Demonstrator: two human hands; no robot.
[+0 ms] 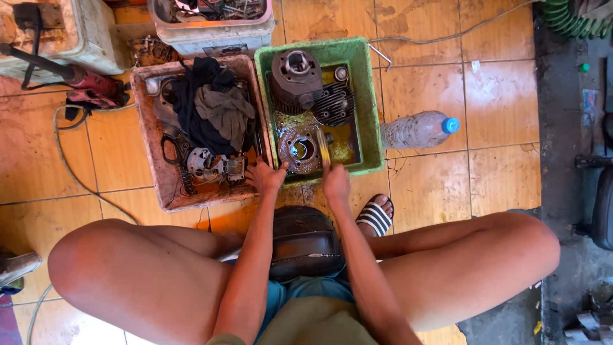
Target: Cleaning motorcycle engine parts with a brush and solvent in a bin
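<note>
- Left hand (267,176) grips the round grey metal engine part (300,149), near end of the green plastic tub (367,96); oily liquid could make it slip.
- Right hand (334,182) closed on a thin yellowish brush (324,153), touching the part; hard strokes could splash the orange floor tiles (498,102).

Greasy metal flange (300,149), green plastic tub (368,96)

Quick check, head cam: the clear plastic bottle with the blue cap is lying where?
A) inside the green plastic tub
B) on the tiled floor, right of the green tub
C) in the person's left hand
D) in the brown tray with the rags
B: the clear plastic bottle with the blue cap lies on its side on the orange tiled floor, just outside the right wall of the green plastic tub, with neither hand on it.
</note>
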